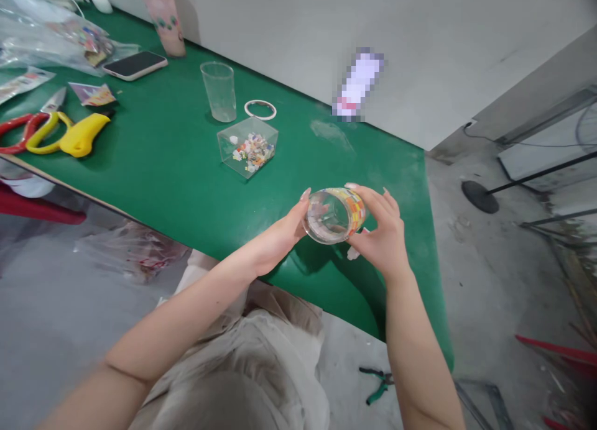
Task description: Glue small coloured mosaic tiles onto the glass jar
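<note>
Progress check: where is the tiled tumbler (357,207), and how is it held?

Just right of the middle of the frame, over the green table (168,175), tilted with its mouth towards the viewer. Both hands are on it: the right hand (387,234) is clasped around the tiled side, and the left hand (290,228) has its fingers against the opposite side, by the rim

So what looks done?

A patchwork of orange, yellow, white and greenish tiles (351,197) covers the part of the outer wall that shows on the right. I'd call that side well advanced

And what is left?

Hard to say for certain. A clear strip by the rim has no tiles, and the hands hide much of the rest, so I cannot tell whether the pattern goes all the way round. Loose pieces (254,150) lie in the clear tray (227,158), up and left of centre, so material remains

Anything else nearby?

A plain clear cup (220,93) stands behind the tray, undecorated, with a white ring (261,117) lying just to its right
</note>
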The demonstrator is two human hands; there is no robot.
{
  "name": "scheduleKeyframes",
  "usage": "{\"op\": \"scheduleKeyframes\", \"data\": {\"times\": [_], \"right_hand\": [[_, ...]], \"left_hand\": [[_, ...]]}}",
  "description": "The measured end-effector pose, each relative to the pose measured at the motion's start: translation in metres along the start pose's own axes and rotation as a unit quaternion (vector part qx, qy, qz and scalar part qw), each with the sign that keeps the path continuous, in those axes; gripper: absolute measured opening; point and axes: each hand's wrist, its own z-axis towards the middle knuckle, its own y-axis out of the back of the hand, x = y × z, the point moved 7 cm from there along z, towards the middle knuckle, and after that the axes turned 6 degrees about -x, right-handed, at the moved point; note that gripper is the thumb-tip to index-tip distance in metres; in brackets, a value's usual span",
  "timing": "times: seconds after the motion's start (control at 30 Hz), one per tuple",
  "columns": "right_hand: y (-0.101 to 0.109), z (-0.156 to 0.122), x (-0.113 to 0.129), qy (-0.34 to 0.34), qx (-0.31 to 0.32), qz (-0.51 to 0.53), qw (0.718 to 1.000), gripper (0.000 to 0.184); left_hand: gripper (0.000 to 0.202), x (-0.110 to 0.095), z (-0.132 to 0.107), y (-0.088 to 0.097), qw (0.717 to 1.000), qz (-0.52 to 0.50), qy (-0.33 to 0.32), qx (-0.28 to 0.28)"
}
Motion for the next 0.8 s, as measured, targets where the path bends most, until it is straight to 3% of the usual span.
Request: {"op": "scheduleKeyframes", "data": {"times": [0.27, 0.5, 0.8], "right_hand": [[0.0007, -0.0010, 0.0033, 0.016, -0.002, -0.007, 1.000, 0.054], [0.0001, -0.0013, 0.0023, 0.007, -0.021, 0.002, 1.000, 0.055], [-0.0007, -0.0015, 0.0020, 0.000, -0.017, -0.001, 1.000, 0.057]], "left_hand": [[0.066, 0.0006, -0.0054, 0.0018, 0.999, 0.008, 0.036, -0.017], [0.066, -0.0009, -0.0043, 0.0013, 0.999, -0.010, 0.033, -0.012], [0.067, 0.0019, -0.0053, 0.0013, 0.997, -0.010, 0.072, 0.011]]}}
